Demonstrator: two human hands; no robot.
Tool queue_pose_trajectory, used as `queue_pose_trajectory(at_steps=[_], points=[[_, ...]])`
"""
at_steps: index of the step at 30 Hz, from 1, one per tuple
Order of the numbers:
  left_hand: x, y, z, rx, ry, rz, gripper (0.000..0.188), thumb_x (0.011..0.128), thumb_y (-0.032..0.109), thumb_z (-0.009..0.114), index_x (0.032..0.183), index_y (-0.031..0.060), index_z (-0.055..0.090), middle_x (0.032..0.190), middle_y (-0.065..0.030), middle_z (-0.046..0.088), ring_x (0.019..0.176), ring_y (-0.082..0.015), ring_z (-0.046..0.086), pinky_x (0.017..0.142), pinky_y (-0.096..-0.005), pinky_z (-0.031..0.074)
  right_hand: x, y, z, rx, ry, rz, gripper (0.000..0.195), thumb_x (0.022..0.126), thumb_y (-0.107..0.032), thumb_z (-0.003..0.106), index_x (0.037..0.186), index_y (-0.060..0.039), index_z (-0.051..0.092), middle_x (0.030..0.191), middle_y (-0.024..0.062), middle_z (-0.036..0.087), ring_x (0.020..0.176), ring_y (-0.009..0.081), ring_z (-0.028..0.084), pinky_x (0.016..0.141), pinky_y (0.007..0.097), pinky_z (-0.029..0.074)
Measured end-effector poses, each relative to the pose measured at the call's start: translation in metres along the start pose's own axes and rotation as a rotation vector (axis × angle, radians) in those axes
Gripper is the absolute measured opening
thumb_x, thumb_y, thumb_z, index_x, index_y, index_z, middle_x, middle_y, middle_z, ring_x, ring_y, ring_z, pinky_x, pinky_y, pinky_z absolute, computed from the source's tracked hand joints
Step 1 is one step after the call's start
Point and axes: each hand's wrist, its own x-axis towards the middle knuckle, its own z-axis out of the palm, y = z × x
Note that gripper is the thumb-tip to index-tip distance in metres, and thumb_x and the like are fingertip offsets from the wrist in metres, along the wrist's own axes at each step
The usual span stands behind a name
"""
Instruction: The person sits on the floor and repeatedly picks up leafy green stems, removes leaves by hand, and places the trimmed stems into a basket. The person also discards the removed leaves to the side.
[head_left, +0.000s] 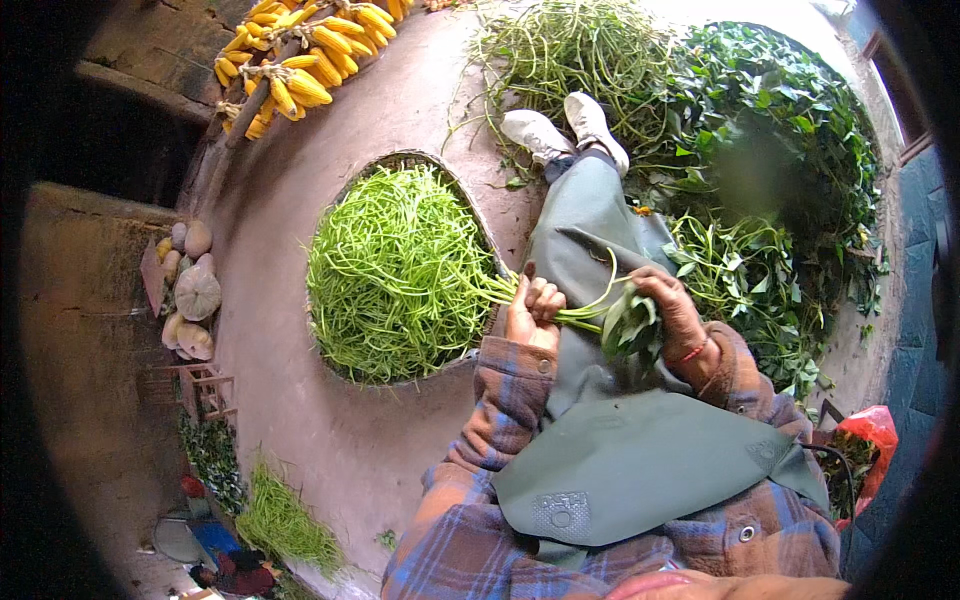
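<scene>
My left hand (534, 309) grips a bundle of long green leaf stalks (495, 289), its fingers curled around them over my lap. Their left ends reach the rim of a round basket heaped with cut green stems (397, 274). My right hand (671, 307) pinches the other end of the bunch, where several dark green leaves (630, 326) hang below the fingers. One thin stalk arches up between the two hands. Beneath both hands lies a grey-green waterproof apron (581, 225) covering my legs.
Leafy vines (780, 112) are piled beyond and right of my legs, with bare vine stems (577, 45) near my white shoes (592, 124). Yellow corn cobs (307, 82) hang at upper left. Pumpkins (197, 292) sit by the wall. At lower left are more cut stems (285, 517) and another person (240, 574).
</scene>
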Motion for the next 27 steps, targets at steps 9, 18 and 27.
queue_pose_trajectory(at_steps=[9, 18, 27], points=[[0.001, 0.228, 0.002, 0.532, -0.118, 0.698, 0.011, 0.091, 0.010, 0.051, 0.081, 0.0083, 0.056, 0.079, -0.0048, 0.063, 0.076, -0.0191, 0.062, 0.073, -0.0305, 0.050, 0.014, 0.007, -0.045, -0.013, 0.107, -0.020, 0.009, 0.086, -0.011, 0.063, 0.090, -0.0041, 0.065, 0.079, 0.0012, 0.065, 0.067, 0.0096, 0.061, 0.063, 0.0223, 0.049], [-0.002, 0.239, -0.152, 0.406, 0.712, 0.513, 0.031, 0.091, 0.028, 0.061, 0.112, 0.0050, 0.057, 0.097, -0.0094, 0.068, 0.096, -0.0233, 0.064, 0.088, -0.0427, 0.052, 0.022, 0.011, -0.049, -0.155, 0.083, 0.017, 0.010, 0.086, -0.012, 0.060, 0.087, -0.0029, 0.065, 0.078, -0.0002, 0.064, 0.064, 0.0073, 0.059, 0.061, 0.0211, 0.047], [0.041, 0.125, -0.140, 0.496, 0.500, 0.095, 0.013, 0.090, 0.022, 0.063, 0.094, 0.0090, 0.064, 0.083, -0.0062, 0.066, 0.074, -0.0181, 0.061, 0.069, -0.0328, 0.052, 0.003, 0.006, -0.090, -0.261, 0.232, 0.025, 0.021, 0.088, -0.021, 0.057, 0.097, -0.0028, 0.065, 0.087, 0.0034, 0.064, 0.081, 0.0121, 0.058, 0.074, 0.0277, 0.047]])
